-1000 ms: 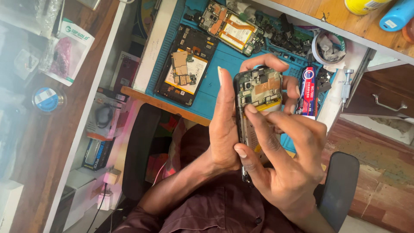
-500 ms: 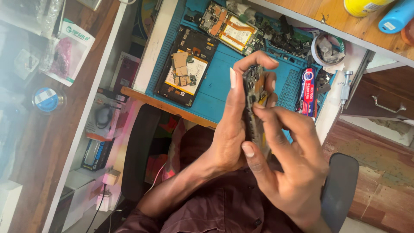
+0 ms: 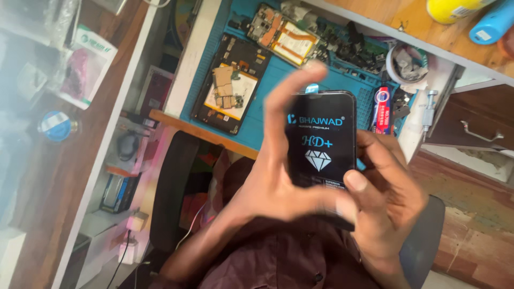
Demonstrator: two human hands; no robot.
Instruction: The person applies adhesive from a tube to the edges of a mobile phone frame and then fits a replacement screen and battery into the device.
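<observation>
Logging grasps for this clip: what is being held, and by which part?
A black phone, screen side showing, held by its lower end and side edges between the left hand and right hand.

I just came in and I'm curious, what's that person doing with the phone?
A person holds a black phone up in both hands, its dark front with a film on it facing the camera. The left hand is blurred, gripping its left side; the right hand supports it from the right. Behind it, a blue work mat carries an opened phone and loose parts.
</observation>
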